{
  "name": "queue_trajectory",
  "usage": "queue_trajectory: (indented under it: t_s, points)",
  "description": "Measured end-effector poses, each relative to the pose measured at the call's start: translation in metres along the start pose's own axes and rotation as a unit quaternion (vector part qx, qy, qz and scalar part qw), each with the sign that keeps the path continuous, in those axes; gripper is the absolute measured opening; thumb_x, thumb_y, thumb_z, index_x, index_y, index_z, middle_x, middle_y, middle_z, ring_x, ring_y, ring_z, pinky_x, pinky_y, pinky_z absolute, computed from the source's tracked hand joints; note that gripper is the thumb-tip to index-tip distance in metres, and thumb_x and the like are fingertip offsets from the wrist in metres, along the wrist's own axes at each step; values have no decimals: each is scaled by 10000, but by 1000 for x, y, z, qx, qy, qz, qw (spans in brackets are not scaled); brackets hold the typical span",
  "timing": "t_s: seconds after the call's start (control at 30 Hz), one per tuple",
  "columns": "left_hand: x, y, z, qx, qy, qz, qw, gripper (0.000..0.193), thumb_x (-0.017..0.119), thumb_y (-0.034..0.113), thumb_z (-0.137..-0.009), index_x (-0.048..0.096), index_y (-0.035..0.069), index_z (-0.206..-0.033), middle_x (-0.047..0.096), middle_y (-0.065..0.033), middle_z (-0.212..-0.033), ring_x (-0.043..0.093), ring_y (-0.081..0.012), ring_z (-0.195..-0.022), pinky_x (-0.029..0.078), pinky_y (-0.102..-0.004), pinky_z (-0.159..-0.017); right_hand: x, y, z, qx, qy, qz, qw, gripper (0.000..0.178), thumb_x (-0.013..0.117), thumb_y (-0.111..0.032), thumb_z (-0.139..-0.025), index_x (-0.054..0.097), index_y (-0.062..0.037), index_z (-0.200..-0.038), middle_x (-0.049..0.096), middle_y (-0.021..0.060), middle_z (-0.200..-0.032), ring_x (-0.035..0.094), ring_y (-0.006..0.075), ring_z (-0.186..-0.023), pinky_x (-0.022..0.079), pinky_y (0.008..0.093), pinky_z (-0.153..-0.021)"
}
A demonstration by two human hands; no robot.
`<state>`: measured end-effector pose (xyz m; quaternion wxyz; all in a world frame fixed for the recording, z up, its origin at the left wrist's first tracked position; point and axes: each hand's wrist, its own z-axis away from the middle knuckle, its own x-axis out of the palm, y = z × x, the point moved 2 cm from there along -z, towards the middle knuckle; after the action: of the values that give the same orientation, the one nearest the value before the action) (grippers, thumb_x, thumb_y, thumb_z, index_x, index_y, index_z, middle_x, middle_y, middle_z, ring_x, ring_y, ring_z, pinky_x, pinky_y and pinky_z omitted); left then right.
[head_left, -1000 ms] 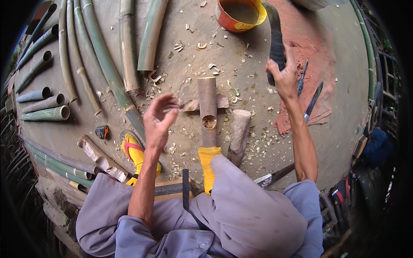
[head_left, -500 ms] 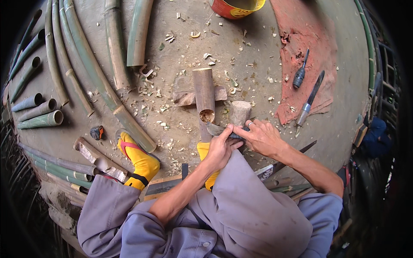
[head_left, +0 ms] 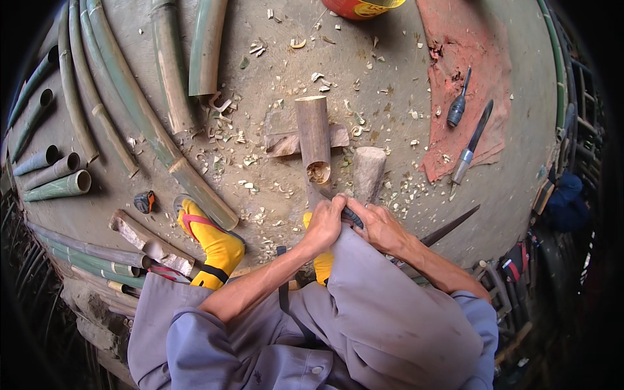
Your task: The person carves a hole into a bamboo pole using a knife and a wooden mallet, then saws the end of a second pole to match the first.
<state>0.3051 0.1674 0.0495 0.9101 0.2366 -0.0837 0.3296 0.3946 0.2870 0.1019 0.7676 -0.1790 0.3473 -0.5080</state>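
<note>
In front of my raised knee, my left hand (head_left: 324, 224) and my right hand (head_left: 382, 229) meet, both closed around a knife with a dark, ridged handle (head_left: 353, 217). Its short grey blade points up and left, partly hidden by the left fingers. Just beyond the tip is a short brown bamboo piece (head_left: 313, 127), its near end hollowed and cut open, with pale shavings inside. It rests across a rough wooden block (head_left: 281, 144). A thick round wooden stub (head_left: 369, 170) stands right of it, close beyond my right hand.
Long bamboo poles (head_left: 130, 97) lie at the left, with several cut tubes (head_left: 58, 185) beside them. A red cloth (head_left: 478, 52) at the right holds a screwdriver-like tool (head_left: 458, 107) and a knife (head_left: 473, 146). A red-yellow bucket (head_left: 361, 9) is at the far edge. Shavings litter the floor.
My hands have drawn down and toward me with the knife, away from the bamboo's cut end. My right elbow has come inward. The view has shifted slightly.
</note>
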Motion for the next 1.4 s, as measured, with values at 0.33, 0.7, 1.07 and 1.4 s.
queue_trajectory:
  t_s: [0.33, 0.7, 1.07, 1.4]
  points:
    - [-36, 0, -3, 30, -6, -198, 980, 508, 378, 360, -923, 586, -82, -784, 574, -225, -649, 598, -313, -626, 460, -431, -622, 63, -17, -6, 66, 67, -140, 986, 570, 570, -78, -832, 312, -97, -1341, 600, 298, -941, 590, 505, -874, 479, 530, -722]
    - [11, 29, -18, 8, -165, 479, 862, 341, 489, 289, -989, 519, 61, -1242, 594, -86, -1193, 548, -213, -1131, 423, -392, -1010, -66, -34, -30, -108, 163, 431, 881, 456, 634, -139, -747, 591, -115, -1201, 626, 55, -879, 584, 220, -820, 413, 362, -695]
    - [9, 42, -7, 102, -204, 630, 742, 400, 433, 328, -1008, 439, 72, -1314, 498, -91, -1325, 448, -199, -1259, 330, -383, -1101, -82, -91, -76, -211, 20, 618, 757, 278, 601, -204, -757, 650, -42, -978, 632, 64, -731, 592, 178, -702, 389, 320, -645]
    - [11, 34, -1, 54, -221, 520, 823, 692, 604, 326, -862, 321, 20, -1413, 408, -108, -1425, 342, -231, -1345, 298, -478, -1109, -107, -53, -116, -130, -118, 486, 856, 155, 630, -163, -696, 695, -75, -806, 660, 103, -672, 672, 239, -669, 507, 388, -610]
